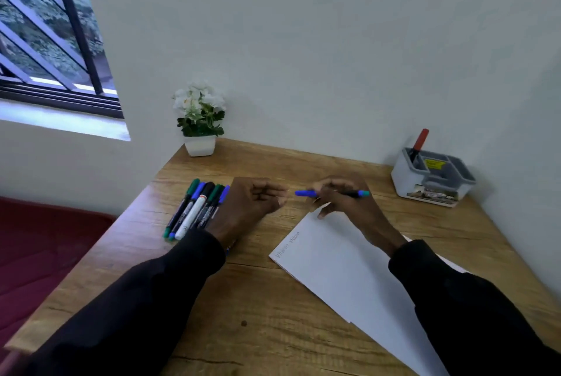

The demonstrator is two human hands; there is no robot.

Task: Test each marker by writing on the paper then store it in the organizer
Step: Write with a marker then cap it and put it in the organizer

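Wooden desk (273, 299) filled the near part of the scene, and a white paper (343, 269) lay on its right half, with faint writing near its left edge. At the far right stood the grey organizer (403, 184), with one red marker (422, 139) upright in a far compartment. A row of spare markers (194, 208) lay on the left, well apart from the organizer.

The left hand (252, 198) hovered just beside this row, its fingers loosely curled around nothing. The right hand (343, 199) gripped the marker (353, 193) by its middle, above the far corner of the paper.

This marker lay almost level, its long axis running left to right. Its blue cap (305, 193) pointed left, toward the left fingers, near them but not touching.

I judged the step to be uncapping before the test. The next move probably needed the left fingers to pinch the cap and pull it along the axis, then the tip to turn down to the paper.
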